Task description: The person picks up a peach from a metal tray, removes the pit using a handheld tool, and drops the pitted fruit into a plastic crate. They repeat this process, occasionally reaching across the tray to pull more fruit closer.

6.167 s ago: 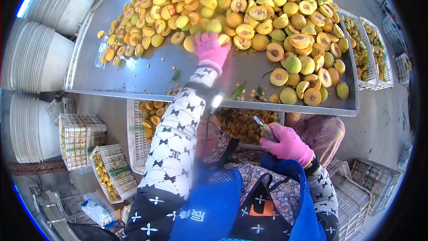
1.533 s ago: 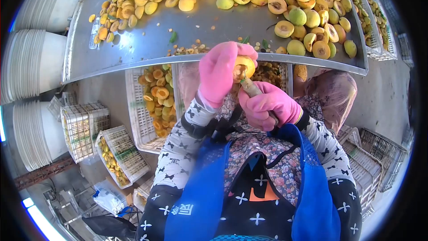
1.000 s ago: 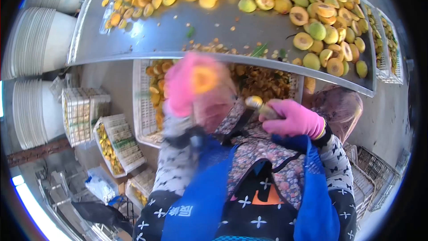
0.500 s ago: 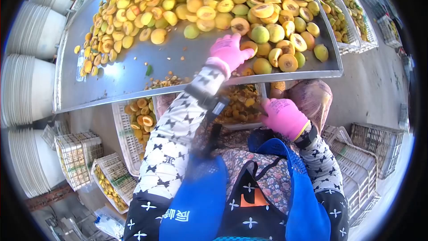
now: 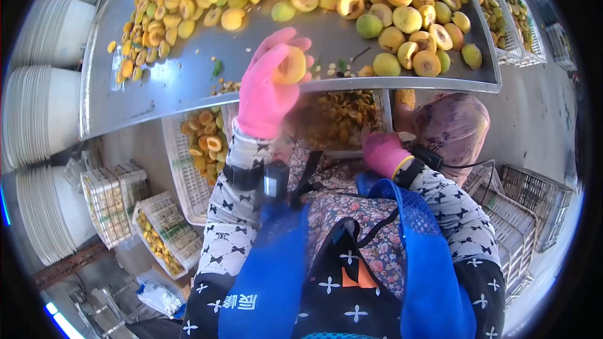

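Note:
My left hand [image 5: 267, 91], in a pink glove, is raised over the near edge of a metal sorting table [image 5: 169, 85]. Its thumb and fingers hold a yellow peach half [image 5: 290, 67]. My right hand [image 5: 384, 154], also gloved in pink, is closed just below the table edge, in front of my lap. What it grips is too blurred to make out. Halved and whole peaches [image 5: 407, 20] are heaped across the far side and right of the table. Small pit bits and a green leaf [image 5: 217, 67] lie on the bare metal.
Below the table edge stands a crate of brownish fruit pieces [image 5: 336, 119], with a white crate of peach halves [image 5: 182, 160] to its left. More crates [image 5: 164, 229] stand at lower left, lower right and far right. Stacked white tubs [image 5: 38, 113] line the left side.
My left hand has drawn back and left from the heap and now holds a peach half. The right hand has moved slightly down and left. The view has shifted a little.

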Demonstrator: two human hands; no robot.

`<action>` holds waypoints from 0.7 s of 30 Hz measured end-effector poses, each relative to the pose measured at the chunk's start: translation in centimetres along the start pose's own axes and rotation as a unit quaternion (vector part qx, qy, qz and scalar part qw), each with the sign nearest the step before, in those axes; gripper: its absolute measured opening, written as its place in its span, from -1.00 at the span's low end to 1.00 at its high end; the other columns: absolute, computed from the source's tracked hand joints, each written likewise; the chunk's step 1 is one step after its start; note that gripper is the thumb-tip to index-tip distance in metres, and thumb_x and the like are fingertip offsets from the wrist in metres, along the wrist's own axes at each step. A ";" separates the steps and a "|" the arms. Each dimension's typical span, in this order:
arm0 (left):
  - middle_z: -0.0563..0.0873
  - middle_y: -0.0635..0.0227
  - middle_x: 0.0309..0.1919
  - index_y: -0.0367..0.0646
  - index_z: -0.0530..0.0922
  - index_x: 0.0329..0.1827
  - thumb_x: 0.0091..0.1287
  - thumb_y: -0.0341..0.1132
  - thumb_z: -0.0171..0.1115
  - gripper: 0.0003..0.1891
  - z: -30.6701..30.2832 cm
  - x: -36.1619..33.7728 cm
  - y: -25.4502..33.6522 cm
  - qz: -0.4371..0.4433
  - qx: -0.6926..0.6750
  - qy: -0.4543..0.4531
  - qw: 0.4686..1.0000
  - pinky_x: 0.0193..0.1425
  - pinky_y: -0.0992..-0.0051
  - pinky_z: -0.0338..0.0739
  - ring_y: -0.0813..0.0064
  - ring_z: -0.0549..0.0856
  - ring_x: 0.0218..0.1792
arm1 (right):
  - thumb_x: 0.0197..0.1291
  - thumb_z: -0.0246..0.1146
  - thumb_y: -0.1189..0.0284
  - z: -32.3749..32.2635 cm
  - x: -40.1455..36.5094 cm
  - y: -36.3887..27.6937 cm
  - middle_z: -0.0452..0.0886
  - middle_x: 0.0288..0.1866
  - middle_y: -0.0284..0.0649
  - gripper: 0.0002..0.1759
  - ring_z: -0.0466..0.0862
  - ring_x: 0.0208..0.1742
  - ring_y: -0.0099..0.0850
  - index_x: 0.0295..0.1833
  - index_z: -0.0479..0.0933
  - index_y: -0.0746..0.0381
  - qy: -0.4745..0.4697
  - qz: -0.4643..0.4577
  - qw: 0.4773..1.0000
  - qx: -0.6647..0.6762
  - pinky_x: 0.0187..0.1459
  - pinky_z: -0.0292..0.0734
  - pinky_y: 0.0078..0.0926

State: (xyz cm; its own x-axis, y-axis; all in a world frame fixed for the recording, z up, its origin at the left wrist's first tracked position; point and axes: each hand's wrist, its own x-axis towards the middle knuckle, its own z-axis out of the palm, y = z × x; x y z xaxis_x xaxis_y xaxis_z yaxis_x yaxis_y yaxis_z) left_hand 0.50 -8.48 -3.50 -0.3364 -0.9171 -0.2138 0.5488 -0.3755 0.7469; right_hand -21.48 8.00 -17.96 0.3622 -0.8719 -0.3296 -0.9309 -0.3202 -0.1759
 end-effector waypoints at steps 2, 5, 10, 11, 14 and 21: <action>0.67 0.11 0.11 -0.22 0.47 0.34 0.46 -0.28 0.10 -0.58 -1.8 -2.1 -0.2 -0.036 -0.097 -0.002 0.995 0.13 0.27 0.64 0.17 0.69 0.06 | 0.24 0.14 0.40 0.2 0.2 -0.2 0.68 -0.21 -0.15 -0.75 0.74 -0.26 -0.17 -0.04 0.58 0.24 -0.051 0.021 0.998 -0.002 -0.37 0.57 -0.10; 0.66 0.07 0.13 -0.24 0.48 0.33 0.45 -0.30 0.08 -0.57 -3.0 -4.1 -0.8 -0.067 -0.156 0.005 0.985 0.25 0.19 0.61 0.08 0.64 0.19 | 0.27 0.12 0.35 0.8 0.3 0.8 0.73 -0.22 -0.06 -0.72 0.76 -0.22 -0.08 0.00 0.52 0.26 -0.114 -0.011 0.993 -0.013 -0.27 0.62 -0.10; 0.67 0.08 0.12 -0.24 0.49 0.33 0.43 -0.30 0.10 -0.57 -5.0 -5.7 -0.5 -0.055 -0.149 0.025 0.987 0.22 0.19 0.62 0.09 0.65 0.15 | 0.14 0.25 0.35 -0.5 3.9 -0.5 0.72 -0.15 0.02 -0.76 0.76 -0.08 -0.04 -0.09 0.59 0.19 -0.043 0.016 0.992 0.117 -0.17 0.63 -0.05; 0.67 0.09 0.12 -0.23 0.49 0.33 0.43 -0.30 0.11 -0.57 -5.3 -5.8 -0.6 -0.051 -0.149 0.030 0.987 0.21 0.19 0.62 0.10 0.66 0.15 | 0.14 0.25 0.34 0.7 4.6 -0.6 0.72 -0.15 0.05 -0.73 0.74 -0.06 -0.02 -0.06 0.60 0.20 -0.028 0.023 0.989 0.143 -0.11 0.62 -0.05; 0.68 0.11 0.10 -0.20 0.49 0.34 0.44 -0.30 0.10 -0.57 -5.2 -6.5 -0.5 -0.070 -0.132 0.024 0.989 0.18 0.21 0.63 0.11 0.67 0.12 | 0.12 0.22 0.32 3.3 6.4 -0.8 0.71 -0.11 0.11 -0.65 0.71 0.02 0.01 0.01 0.62 0.23 -0.049 0.021 0.971 0.234 0.04 0.59 -0.07; 0.66 0.05 0.12 -0.28 0.41 0.39 0.45 -0.31 0.07 -0.53 -8.1 -8.0 0.4 -0.019 -0.111 0.074 0.991 0.23 0.13 0.59 0.07 0.66 0.14 | 0.12 0.19 0.27 6.5 11.7 1.1 0.71 0.05 0.01 -0.55 0.68 0.13 -0.07 0.12 0.65 0.17 -0.276 -0.086 0.935 0.207 0.14 0.57 -0.20</action>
State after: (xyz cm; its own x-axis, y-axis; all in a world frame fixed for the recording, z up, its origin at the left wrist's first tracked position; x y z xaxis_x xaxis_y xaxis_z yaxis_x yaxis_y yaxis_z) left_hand 9.66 -2.39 -6.60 -0.2524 -0.9052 -0.3419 0.6984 -0.4150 0.5832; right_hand -17.95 -0.11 -28.07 0.5806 -0.4594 -0.6723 -0.7998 -0.1673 -0.5765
